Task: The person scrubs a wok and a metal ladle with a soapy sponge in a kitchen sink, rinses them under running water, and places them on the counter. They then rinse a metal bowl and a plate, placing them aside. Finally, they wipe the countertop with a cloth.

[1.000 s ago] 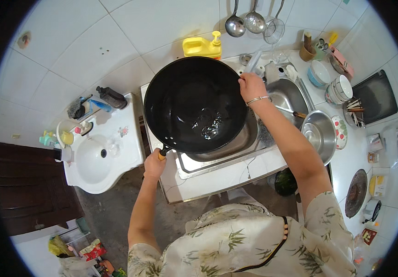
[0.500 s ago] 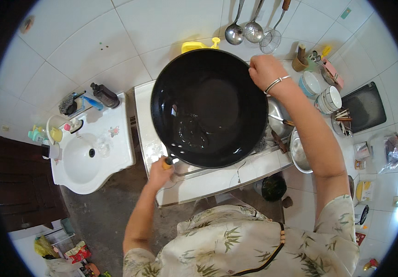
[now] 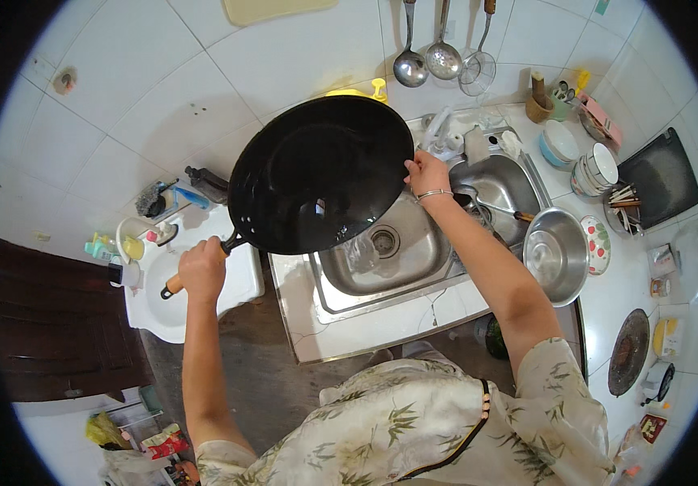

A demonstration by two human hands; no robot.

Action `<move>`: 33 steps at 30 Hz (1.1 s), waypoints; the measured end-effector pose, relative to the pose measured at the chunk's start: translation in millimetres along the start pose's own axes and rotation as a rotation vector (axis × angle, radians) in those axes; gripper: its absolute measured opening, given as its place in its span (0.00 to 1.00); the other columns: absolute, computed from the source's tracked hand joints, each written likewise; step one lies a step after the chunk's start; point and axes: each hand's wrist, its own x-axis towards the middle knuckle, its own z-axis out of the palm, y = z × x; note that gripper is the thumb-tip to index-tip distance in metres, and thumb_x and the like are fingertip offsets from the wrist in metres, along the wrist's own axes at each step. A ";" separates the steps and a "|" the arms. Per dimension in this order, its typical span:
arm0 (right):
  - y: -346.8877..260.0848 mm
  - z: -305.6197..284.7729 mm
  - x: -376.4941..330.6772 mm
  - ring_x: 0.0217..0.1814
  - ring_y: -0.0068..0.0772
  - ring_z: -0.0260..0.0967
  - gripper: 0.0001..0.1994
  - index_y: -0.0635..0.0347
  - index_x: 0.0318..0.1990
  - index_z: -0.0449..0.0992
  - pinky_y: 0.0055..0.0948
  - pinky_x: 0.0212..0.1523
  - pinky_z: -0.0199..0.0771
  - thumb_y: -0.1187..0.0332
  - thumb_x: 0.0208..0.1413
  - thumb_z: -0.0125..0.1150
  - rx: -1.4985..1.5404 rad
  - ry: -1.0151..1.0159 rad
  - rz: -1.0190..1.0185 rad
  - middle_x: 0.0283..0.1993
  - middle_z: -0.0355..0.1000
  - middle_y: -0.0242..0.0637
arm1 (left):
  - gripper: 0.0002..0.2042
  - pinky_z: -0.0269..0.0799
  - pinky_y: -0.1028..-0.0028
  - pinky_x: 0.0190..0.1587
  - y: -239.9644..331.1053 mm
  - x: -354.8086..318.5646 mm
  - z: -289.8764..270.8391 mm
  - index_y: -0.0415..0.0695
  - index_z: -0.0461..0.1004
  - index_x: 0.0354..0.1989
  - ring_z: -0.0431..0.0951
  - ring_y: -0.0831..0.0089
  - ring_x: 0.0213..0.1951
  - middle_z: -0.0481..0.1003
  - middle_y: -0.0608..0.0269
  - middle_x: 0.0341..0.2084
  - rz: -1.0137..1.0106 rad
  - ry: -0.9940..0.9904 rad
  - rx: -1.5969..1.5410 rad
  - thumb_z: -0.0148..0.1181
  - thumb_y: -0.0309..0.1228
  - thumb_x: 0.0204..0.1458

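A large black wok (image 3: pixel 316 174) hangs tilted over the left part of the steel sink (image 3: pixel 349 279), its glossy inside facing me. My left hand (image 3: pixel 202 269) is wrapped round its handle, whose orange-brown end (image 3: pixel 172 285) sticks out below the fist. At the wok's right rim, my right hand (image 3: pixel 427 173) grips the edge between thumb and fingers. Beneath the wok, the left basin with its drain (image 3: pixel 384 240) shows. The right basin (image 3: pixel 507 178) holds a ladle-like utensil with a wooden handle (image 3: pixel 523 216).
A steel bowl (image 3: pixel 558 255) stands right of the sink, beside a strawberry-patterned plate (image 3: pixel 597 245). Stacked bowls (image 3: pixel 594 170) and a chopstick holder (image 3: pixel 624 211) sit farther right. Ladles (image 3: pixel 410 67) hang on the tiled wall. A white washbasin (image 3: pixel 195 304) is at left.
The wok has moved left and tilted, carried by both hands. The sink basins and the steel bowl, largely covered before, now show.
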 end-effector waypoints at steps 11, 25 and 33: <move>-76.7 -54.5 -4.3 0.22 0.36 0.72 0.05 0.67 0.30 0.71 0.31 0.25 0.70 0.73 0.53 0.56 0.313 0.251 -0.340 0.26 0.69 0.48 | 0.04 0.62 0.66 0.30 -4.7 21.4 -48.8 0.48 0.72 0.27 0.72 0.64 0.26 0.72 0.65 0.20 -0.151 0.332 0.105 0.57 0.27 0.41; -99.2 -105.2 19.6 0.23 0.40 0.68 0.04 0.65 0.29 0.71 0.33 0.25 0.67 0.74 0.51 0.57 -0.013 0.353 -0.756 0.25 0.67 0.43 | 0.04 0.61 0.65 0.26 36.5 5.9 -27.2 0.48 0.69 0.24 0.70 0.64 0.22 0.69 0.65 0.16 -0.267 0.429 -0.001 0.59 0.27 0.42; -79.6 -89.3 30.3 0.32 0.52 0.66 0.05 0.63 0.30 0.69 0.41 0.32 0.67 0.72 0.51 0.57 0.021 0.145 -0.672 0.28 0.68 0.47 | 0.04 0.61 0.63 0.25 49.5 -14.7 -24.1 0.48 0.69 0.24 0.71 0.62 0.21 0.69 0.63 0.16 -0.329 0.341 0.043 0.59 0.27 0.41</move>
